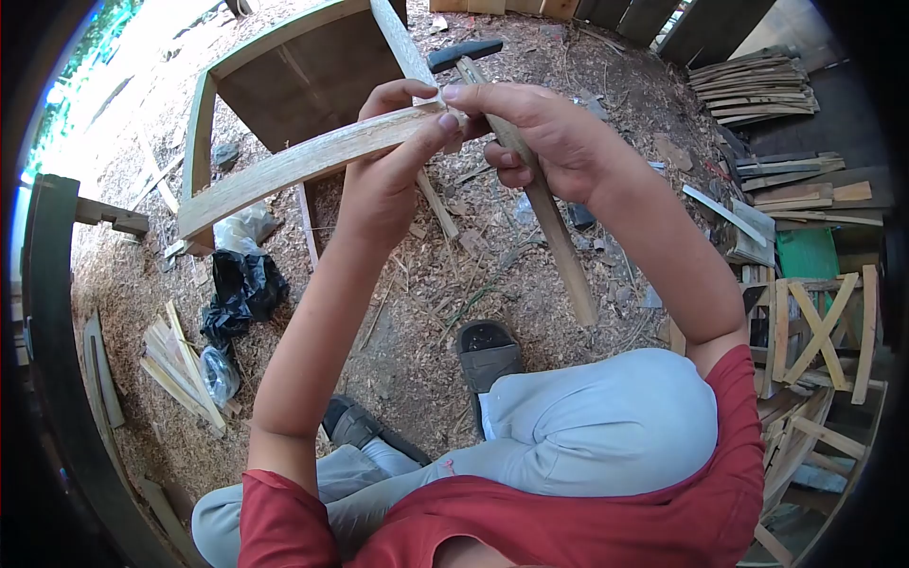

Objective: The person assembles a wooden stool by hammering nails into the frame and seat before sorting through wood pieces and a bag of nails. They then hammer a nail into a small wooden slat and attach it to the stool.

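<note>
A wooden frame (312,159) with a brown panel (298,76) stands in front of me. At its near right corner, my left hand (390,180) is closed around the end of the front rail, its thumb on top. My right hand (554,133) grips a hammer (557,232) with its lower fingers. The hammer's wooden handle slants down to the right, and its dark head (464,54) lies beyond the hand. My right thumb and forefinger meet the left fingertips at the corner joint. Anything small pinched between them is hidden.
Wood shavings cover the ground. Black plastic bag (241,293) and thin wood strips (185,369) lie at left, beside a dark wooden beam (52,331). Stacked slats (757,85) and crossed wooden frames (819,327) stand at right. My sandaled feet (488,355) are below the frame.
</note>
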Tool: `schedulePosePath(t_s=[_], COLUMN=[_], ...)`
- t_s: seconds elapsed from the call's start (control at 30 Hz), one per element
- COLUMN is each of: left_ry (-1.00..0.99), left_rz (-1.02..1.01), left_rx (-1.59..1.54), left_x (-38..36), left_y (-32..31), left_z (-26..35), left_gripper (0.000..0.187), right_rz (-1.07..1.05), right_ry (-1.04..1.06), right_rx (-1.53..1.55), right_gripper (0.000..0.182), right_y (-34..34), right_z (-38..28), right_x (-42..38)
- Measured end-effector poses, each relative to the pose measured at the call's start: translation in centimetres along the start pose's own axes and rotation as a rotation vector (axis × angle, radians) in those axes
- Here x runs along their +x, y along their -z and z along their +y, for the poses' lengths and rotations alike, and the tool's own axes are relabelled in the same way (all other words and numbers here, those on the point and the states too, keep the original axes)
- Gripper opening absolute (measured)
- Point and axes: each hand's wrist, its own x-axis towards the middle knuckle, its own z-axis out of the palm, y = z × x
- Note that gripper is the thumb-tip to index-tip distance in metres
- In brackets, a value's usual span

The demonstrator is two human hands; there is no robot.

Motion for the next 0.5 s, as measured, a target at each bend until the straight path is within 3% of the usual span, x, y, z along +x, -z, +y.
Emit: schedulePosePath(t_s=[0.1, 0.2, 0.3, 0.5], left_ry=[0.123, 0.140, 0.093, 0.093], left_rz=[0.028, -0.007, 0.107, 0.099], left_rx=[-0.092, 0.030, -0.047, -0.084], left_x=[0.0, 0.0, -0.2, -0.1], left_y=[-0.5, 0.0, -1.0, -0.8], left_z=[0.7, 0.8, 0.7, 0.0], left_gripper=[0.030, 0.028, 0.023, 0.021], right_rz=[0.003, -0.012, -0.004, -0.017], right_ry=[-0.009, -0.018, -0.019, -0.014], right_rx=[-0.007, -0.016, -0.014, 0.002], right_gripper=[0.038, 0.039, 0.039, 0.038], right_y=[0.1, 0.1, 0.0, 0.0], right_z=[0.1, 0.0, 0.0, 0.1], right_x=[0.1, 0.0, 0.0, 0.2])
